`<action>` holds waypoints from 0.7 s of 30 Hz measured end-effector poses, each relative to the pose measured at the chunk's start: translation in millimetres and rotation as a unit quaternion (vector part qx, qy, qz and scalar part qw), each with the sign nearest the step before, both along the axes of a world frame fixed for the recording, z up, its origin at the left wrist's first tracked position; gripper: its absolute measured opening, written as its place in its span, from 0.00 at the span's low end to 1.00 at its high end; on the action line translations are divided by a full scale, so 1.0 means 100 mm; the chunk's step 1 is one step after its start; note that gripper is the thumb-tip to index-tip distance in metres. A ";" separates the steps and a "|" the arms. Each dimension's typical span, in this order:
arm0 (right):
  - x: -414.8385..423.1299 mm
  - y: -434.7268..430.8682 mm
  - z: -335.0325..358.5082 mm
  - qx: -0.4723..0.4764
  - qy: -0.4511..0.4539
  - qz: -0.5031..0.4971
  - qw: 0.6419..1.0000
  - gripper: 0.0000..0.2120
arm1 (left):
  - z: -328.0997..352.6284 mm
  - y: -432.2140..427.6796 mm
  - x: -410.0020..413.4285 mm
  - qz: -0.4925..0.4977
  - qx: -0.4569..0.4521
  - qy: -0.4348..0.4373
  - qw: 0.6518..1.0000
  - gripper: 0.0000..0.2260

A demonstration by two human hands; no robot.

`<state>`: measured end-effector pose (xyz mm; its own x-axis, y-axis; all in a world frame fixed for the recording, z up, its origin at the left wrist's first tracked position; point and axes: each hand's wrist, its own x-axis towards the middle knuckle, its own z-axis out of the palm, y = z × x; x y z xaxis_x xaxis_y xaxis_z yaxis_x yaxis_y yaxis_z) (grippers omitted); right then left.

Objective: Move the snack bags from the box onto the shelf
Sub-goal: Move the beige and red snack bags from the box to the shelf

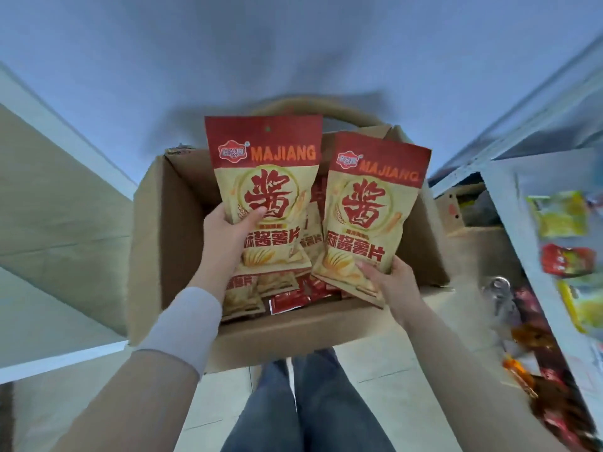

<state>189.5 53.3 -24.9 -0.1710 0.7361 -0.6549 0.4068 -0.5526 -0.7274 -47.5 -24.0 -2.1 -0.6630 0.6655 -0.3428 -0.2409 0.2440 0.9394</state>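
Note:
An open cardboard box [169, 230] stands on the floor in front of me, with several red-and-tan snack bags [287, 298] lying inside. My left hand [228, 236] grips one snack bag [267, 177] by its lower left side and holds it upright above the box. My right hand [388, 282] holds a second snack bag [372, 203] by its bottom edge, tilted slightly right, also above the box. Both bags read MAJIANG on a red top band. The shelf [509, 203] stands at the right.
The white shelf upright [528, 256] at the right carries hanging yellow, green and red packets [561, 213]. A cardboard box [456, 210] sits low inside the shelf. A large tan board [58, 197] leans at the left. My legs [306, 406] stand on the tiled floor below.

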 end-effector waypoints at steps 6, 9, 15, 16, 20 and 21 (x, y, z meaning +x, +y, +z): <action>1.05 -0.44 0.83 0.107 0.014 -0.142 0.984 0.14 | 0.89 0.35 0.92 -0.122 0.102 0.041 0.986 0.09; 1.76 -0.66 1.15 0.137 0.008 -0.211 0.968 0.08 | 1.28 0.52 1.59 -0.200 0.148 0.046 0.968 0.09; 3.52 -1.21 1.66 0.198 -0.009 -0.334 0.922 0.13 | 1.85 0.69 3.52 -0.332 0.222 0.059 0.915 0.08; 3.88 -1.30 1.72 0.208 -0.009 -0.352 0.913 0.12 | 1.92 0.70 3.92 -0.347 0.238 0.062 0.905 0.07; 5.23 -1.74 1.96 0.253 -0.018 -0.418 0.872 0.10 | 2.19 0.61 5.54 -0.399 0.286 0.045 0.870 0.07; 5.52 -1.85 2.01 0.262 -0.020 -0.434 0.862 0.09 | 2.23 0.58 5.90 -0.412 0.295 0.040 0.861 0.07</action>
